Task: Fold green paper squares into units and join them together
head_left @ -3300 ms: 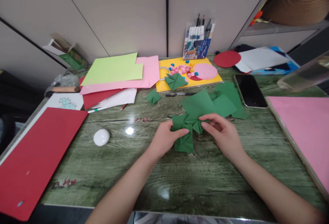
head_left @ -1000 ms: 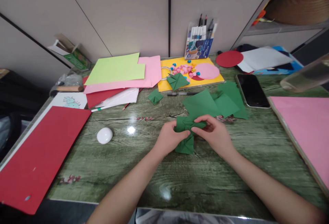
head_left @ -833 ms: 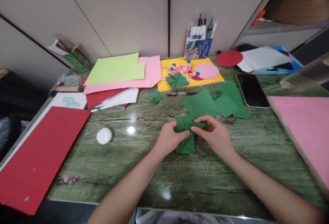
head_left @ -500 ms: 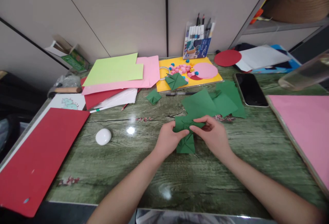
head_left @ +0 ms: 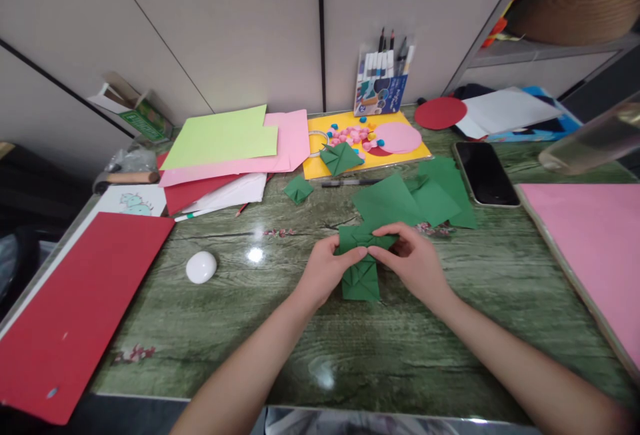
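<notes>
Between my hands is a piece of green folded paper (head_left: 361,282) with crease lines, its lower part hanging toward me. My left hand (head_left: 325,267) pinches its left side, thumb on top. From the right, my right hand (head_left: 411,258) grips the upper right part between thumb and fingers. The two thumb tips nearly meet at the paper's middle. Just beyond lie loose green sheets (head_left: 387,200). Two smaller folded green pieces sit farther back, one on the table (head_left: 299,190) and one (head_left: 340,158) on the yellow sheet (head_left: 316,167).
A white rounded object (head_left: 201,267) and a red sheet (head_left: 85,302) lie to the left. Stacked coloured papers (head_left: 220,135) and a marker pack (head_left: 381,85) stand behind. At the right are a phone (head_left: 486,174), a clear cylinder (head_left: 590,135) and a pink sheet (head_left: 590,242).
My left thumb has shifted slightly up and right on the green paper, closer to my right thumb. Both hands still hold the paper.
</notes>
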A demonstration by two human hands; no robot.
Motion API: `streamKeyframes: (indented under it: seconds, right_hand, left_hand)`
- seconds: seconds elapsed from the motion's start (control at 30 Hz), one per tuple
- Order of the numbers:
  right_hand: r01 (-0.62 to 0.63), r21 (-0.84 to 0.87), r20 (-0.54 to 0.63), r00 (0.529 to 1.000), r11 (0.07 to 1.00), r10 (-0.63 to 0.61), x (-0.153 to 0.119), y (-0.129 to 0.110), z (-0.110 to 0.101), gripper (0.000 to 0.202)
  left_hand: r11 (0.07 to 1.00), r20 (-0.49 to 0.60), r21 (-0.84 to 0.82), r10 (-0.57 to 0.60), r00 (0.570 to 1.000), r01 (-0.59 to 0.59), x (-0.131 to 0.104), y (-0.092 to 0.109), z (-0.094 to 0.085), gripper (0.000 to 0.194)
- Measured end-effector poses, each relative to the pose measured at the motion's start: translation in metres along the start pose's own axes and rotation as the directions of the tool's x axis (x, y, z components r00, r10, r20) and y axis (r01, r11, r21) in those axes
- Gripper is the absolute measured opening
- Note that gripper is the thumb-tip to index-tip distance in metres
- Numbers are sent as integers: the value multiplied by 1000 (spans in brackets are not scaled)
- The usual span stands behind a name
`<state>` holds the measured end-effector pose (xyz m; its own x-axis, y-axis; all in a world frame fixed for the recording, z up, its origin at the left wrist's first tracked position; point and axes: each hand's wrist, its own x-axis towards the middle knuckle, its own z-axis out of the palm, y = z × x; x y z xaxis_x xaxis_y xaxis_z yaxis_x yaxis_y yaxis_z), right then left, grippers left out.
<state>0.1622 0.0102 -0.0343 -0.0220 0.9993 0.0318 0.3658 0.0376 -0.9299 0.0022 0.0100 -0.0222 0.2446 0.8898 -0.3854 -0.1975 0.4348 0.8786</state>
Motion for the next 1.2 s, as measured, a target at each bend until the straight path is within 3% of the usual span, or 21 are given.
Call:
streamKeyframes:
  seconds: [0.3,0.47,0.83,0.93,1.07,1.2]
  right_hand:
    - [22,40,95,995,999,-26,4,0,-9,13]
    - [52,-19,145,988,998,-49,6,-6,-15,10]
    - [50,-31,145,988,998,-45,5,-2,-13,11]
    - [8,20,140,990,1000,-10,7,-6,-15,13]
    - [-143,204,110,986,969,122,10,-5,-15,28]
    - [-252,267,115,967,930,229,9,1,-12,23]
  left_hand:
    - [994,-16,101,33,999,-31,4,-6,-6,29]
    - [984,-9,168,67,998,-64,4,-4,-7,27]
    - [981,5,188,54,999,-54,4,0,-7,25]
    - [982,2,183,54,999,-53,4,-1,-7,24]
    - [988,-18,150,33,999,-29,3,-1,-8,25]
    - [987,-25,156,49,998,-45,4,-2,-9,25]
